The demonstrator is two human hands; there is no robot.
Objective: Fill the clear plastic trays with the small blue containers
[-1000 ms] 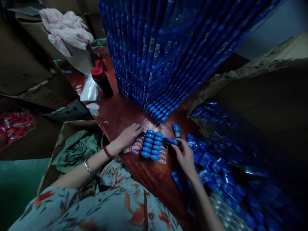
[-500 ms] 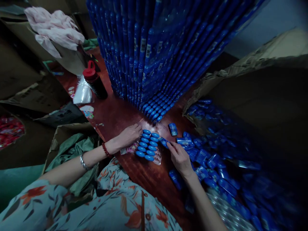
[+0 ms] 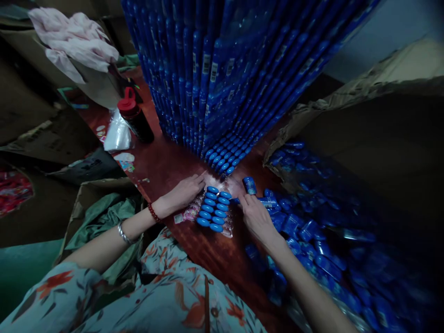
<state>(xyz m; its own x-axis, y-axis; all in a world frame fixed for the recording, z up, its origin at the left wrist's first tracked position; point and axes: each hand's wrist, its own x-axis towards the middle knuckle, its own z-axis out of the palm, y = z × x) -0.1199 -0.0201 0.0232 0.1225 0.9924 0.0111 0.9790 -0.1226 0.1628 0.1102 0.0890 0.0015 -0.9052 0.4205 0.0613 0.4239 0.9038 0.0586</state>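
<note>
Two rows of glossy blue oval pieces (image 3: 209, 202) stand in a clear plastic pack (image 3: 227, 226) with pink printing, on the dark red table before me. Along the pack's upper left edge, my left hand (image 3: 187, 190) is closed, its fingers bent on the plastic; the fingertips are partly hidden. My right hand (image 3: 258, 217) is just right of the rows, palm down, fingers together. A sliver of a small blue packet (image 3: 235, 200) shows at its fingertips, mostly covered by the hand. Another blue packet (image 3: 249, 185) lies just beyond these fingers.
A tall stack of blue packs (image 3: 215, 92) rises behind the work spot. Loose blue packets (image 3: 308, 231) spill from a torn cardboard box (image 3: 347, 104) at the right. Leftward are a red-capped bottle (image 3: 133, 115), plastic bags (image 3: 118, 134) and a box of green cloth (image 3: 100, 217).
My right hand has turned more palm down and shifted slightly up over the blue packet, covering most of it. My left hand stays almost still at the pack.
</note>
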